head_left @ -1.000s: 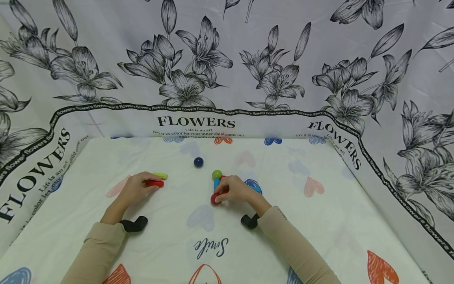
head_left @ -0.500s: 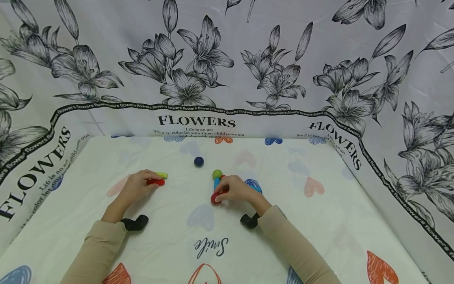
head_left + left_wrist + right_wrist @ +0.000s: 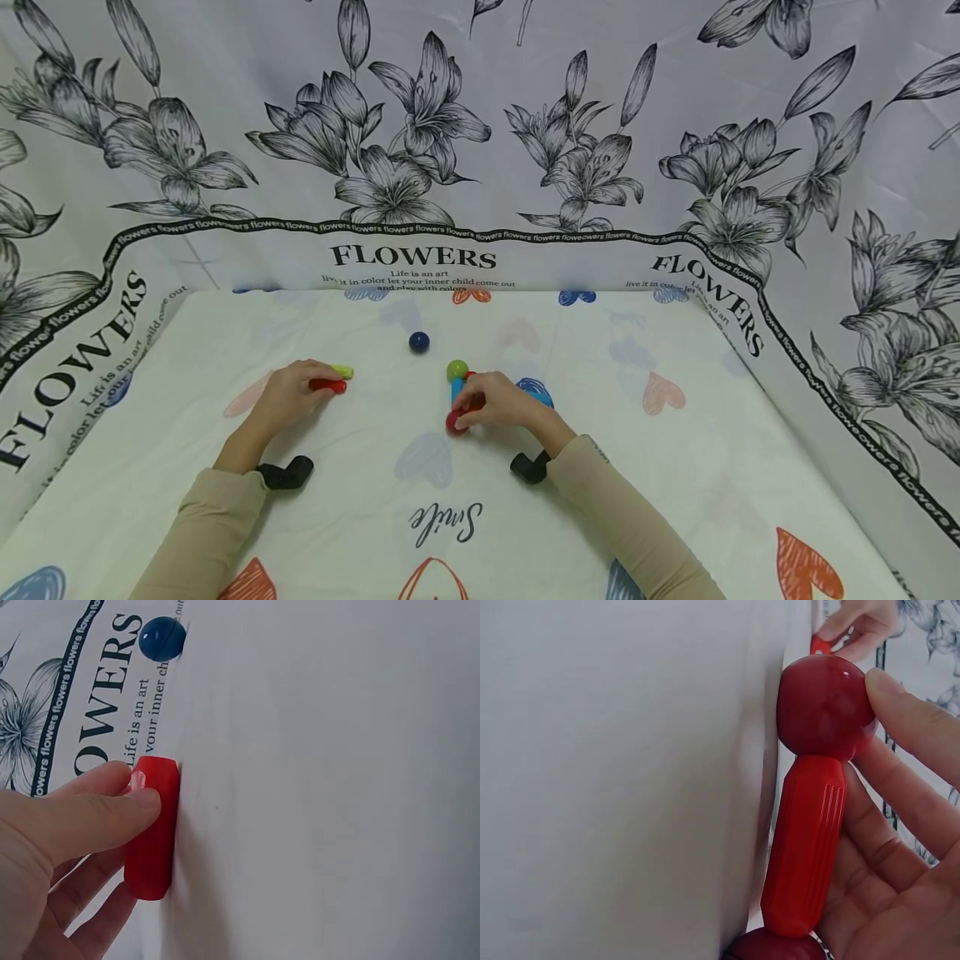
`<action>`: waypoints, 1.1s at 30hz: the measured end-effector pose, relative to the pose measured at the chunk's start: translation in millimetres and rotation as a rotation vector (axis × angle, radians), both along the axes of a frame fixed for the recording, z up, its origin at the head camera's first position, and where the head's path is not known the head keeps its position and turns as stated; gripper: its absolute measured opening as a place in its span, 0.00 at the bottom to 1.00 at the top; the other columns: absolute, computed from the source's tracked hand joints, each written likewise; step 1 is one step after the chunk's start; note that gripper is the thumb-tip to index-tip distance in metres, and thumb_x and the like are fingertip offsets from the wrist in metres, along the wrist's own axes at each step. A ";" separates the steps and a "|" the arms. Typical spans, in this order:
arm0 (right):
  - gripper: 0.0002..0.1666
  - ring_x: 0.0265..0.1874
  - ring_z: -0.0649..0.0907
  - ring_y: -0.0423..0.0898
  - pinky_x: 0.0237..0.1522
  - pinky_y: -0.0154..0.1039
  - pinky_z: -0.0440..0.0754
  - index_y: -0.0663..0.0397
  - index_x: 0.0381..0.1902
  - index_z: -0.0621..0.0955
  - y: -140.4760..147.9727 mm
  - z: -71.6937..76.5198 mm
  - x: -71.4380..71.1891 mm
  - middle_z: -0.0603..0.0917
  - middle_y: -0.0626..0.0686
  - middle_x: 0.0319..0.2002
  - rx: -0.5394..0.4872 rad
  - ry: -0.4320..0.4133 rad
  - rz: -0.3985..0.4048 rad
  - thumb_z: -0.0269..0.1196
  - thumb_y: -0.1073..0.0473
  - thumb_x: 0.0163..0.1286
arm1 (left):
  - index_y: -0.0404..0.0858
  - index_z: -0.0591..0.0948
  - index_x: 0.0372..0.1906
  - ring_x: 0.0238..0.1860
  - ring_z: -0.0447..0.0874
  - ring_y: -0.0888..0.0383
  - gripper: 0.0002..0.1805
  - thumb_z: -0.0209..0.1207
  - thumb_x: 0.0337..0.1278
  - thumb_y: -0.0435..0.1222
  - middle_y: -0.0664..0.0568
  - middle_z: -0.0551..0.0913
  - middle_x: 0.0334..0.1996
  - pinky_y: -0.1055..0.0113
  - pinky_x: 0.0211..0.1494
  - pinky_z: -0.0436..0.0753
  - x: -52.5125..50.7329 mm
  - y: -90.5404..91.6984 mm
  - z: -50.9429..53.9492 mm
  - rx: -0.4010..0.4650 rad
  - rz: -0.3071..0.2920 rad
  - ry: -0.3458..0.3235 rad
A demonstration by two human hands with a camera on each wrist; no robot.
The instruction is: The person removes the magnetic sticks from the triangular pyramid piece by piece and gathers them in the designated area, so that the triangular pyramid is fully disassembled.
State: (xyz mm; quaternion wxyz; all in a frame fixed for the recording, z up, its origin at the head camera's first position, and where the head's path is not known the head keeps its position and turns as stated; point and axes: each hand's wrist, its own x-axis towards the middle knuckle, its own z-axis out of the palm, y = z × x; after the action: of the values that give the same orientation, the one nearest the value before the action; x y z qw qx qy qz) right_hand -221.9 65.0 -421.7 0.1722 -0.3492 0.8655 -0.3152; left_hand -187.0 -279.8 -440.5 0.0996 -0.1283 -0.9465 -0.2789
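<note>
Left hand [image 3: 288, 395] pinching one rod [image 3: 154, 847], right hand [image 3: 501, 400] gripping one of apparently four balls [image 3: 825, 709]

- Left forearm [image 3: 213, 517] slants inward, left of the dark blue ball [image 3: 419, 342] and nearer the person.
- Left hand [image 3: 292, 393], also left of the ball, pinches, thumb [image 3: 105, 820] against fingers.
- Right forearm [image 3: 626, 517] slants inward, right of the ball.
- Right hand [image 3: 501, 400] grips, nearer than the ball.
</note>
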 end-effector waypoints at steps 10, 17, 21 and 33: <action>0.13 0.39 0.74 0.38 0.42 0.25 0.74 0.53 0.41 0.87 3.2 2.1 2.0 0.86 0.51 0.39 -0.003 0.009 0.052 0.71 0.55 0.59 | 0.36 0.87 0.39 0.46 0.82 0.42 0.13 0.70 0.43 0.26 0.41 0.88 0.42 0.55 0.49 0.82 4.3 11.7 4.9 0.027 -0.019 0.073; 0.12 0.39 0.75 0.38 0.42 0.24 0.77 0.53 0.41 0.87 5.5 1.9 2.6 0.85 0.52 0.40 -0.012 0.003 0.109 0.71 0.57 0.58 | 0.36 0.87 0.36 0.40 0.83 0.46 0.12 0.69 0.41 0.23 0.44 0.88 0.39 0.69 0.45 0.83 11.7 31.0 5.2 0.106 -0.072 0.126; 0.12 0.40 0.76 0.39 0.43 0.24 0.77 0.51 0.41 0.87 5.7 1.2 3.1 0.84 0.52 0.41 0.004 -0.017 0.124 0.71 0.57 0.58 | 0.35 0.87 0.37 0.37 0.82 0.48 0.11 0.69 0.43 0.25 0.45 0.88 0.38 0.65 0.42 0.84 14.2 42.1 5.5 0.140 -0.111 0.090; 0.08 0.37 0.76 0.37 0.40 0.24 0.77 0.53 0.37 0.86 9.1 1.4 6.2 0.84 0.52 0.36 0.005 -0.097 0.154 0.69 0.57 0.60 | 0.33 0.85 0.44 0.44 0.84 0.47 0.12 0.65 0.54 0.30 0.43 0.88 0.42 0.52 0.55 0.84 16.0 75.8 7.2 0.255 -0.218 -0.150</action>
State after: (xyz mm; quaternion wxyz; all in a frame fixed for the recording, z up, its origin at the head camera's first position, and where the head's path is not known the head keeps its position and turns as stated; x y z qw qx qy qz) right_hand -215.7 74.2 -420.3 0.2383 -0.3988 0.8275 -0.3154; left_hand -171.0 -203.9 -433.3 0.0136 -0.1952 -0.8888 -0.4144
